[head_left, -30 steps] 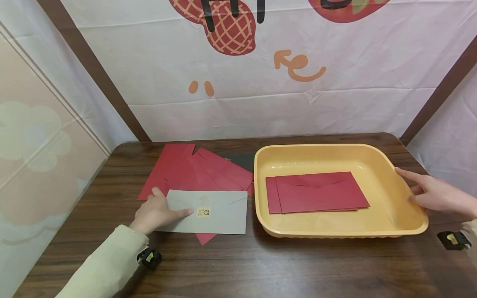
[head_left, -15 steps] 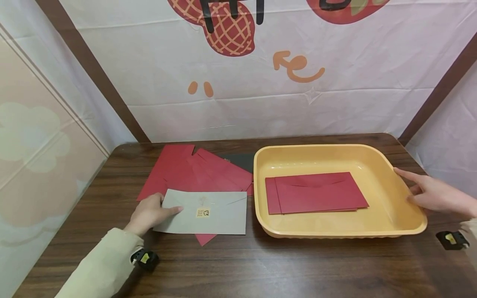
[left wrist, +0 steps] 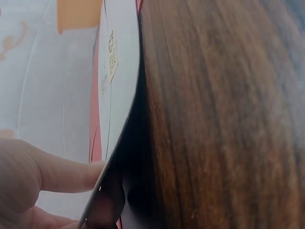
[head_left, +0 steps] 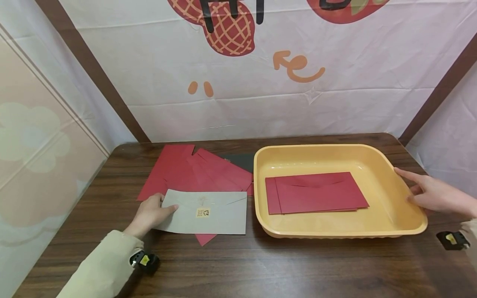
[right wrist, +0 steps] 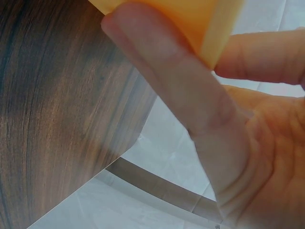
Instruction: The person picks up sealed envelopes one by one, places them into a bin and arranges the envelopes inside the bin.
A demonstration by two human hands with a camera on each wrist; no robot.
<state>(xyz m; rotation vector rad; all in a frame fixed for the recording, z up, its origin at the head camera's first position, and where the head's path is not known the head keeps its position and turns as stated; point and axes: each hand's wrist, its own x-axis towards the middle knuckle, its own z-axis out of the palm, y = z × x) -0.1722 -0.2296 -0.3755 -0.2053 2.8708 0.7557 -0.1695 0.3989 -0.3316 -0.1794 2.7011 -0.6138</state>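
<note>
My left hand (head_left: 147, 215) pinches the left end of a grey envelope (head_left: 223, 211), thumb on top and fingers beneath. A small "just for you" sticker (head_left: 203, 212) marks its front. In the left wrist view the envelope (left wrist: 121, 62) bends upward at the pinched end, leaving a dark gap under it. At the far right, my right hand (head_left: 434, 192) holds the right rim of a yellow plastic tray (head_left: 395, 207). The right wrist view shows the tray's edge (right wrist: 217, 36) between thumb and a finger. Stacked red envelopes (head_left: 316, 192) lie inside the tray.
Several red envelopes (head_left: 201, 171) lie spread behind and partly under the grey one. A dark envelope (head_left: 240, 160) shows between them and the tray. The wooden table (head_left: 261, 269) meets a printed cloth backdrop (head_left: 242, 111) at the back.
My left hand has slid left across the grey envelope, its thumb moving from beside the sticker to the left end, which is now bent up. The right hand and tray stay in place.
</note>
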